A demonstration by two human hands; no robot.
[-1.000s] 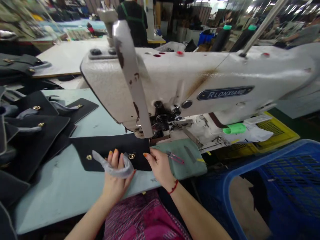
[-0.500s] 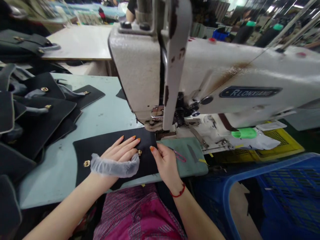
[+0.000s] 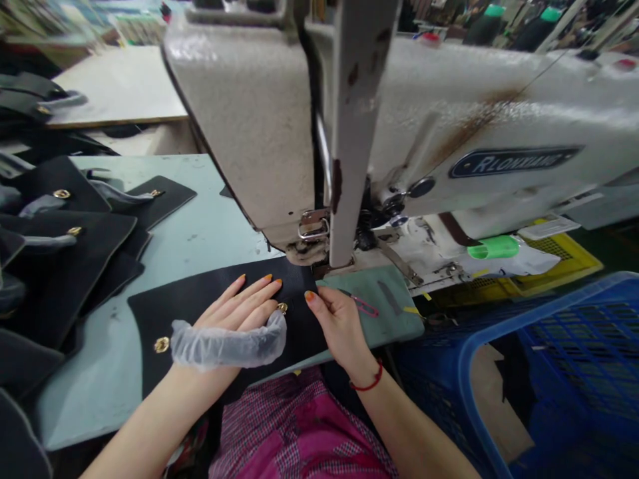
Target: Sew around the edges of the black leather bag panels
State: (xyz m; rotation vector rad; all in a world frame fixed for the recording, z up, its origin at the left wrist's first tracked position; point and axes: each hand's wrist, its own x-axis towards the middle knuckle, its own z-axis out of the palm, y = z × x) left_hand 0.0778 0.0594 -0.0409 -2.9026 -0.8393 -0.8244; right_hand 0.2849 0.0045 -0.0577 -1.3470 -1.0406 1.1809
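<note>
A black bag panel [image 3: 304, 319] lies on the pale green table, its far right edge under the presser foot of the sewing machine [image 3: 249, 113]. My left hand [image 3: 239, 306] rests flat on the panel with fingers spread, passed beneath the plastic-wrapped handle [image 3: 229, 346], which arches over its back. Gold fittings [image 3: 162, 344] join the handle to the panel. My right hand [image 3: 339, 322] pinches the panel's right edge between thumb and curled fingers, close to the needle area. The needle itself is hidden behind the machine's head.
Several black panels with wrapped handles [image 3: 74, 266] are heaped on the left of the table [image 3: 170, 233]. A pink thread snipper [image 3: 366, 306] lies right of my right hand. A blue plastic basket [image 3: 466, 372] stands at the lower right, near a yellow crate [image 3: 564, 266].
My head view has shifted closer to the machine. Both hands keep their places on the panel, which shows little or no movement against the presser foot.
</note>
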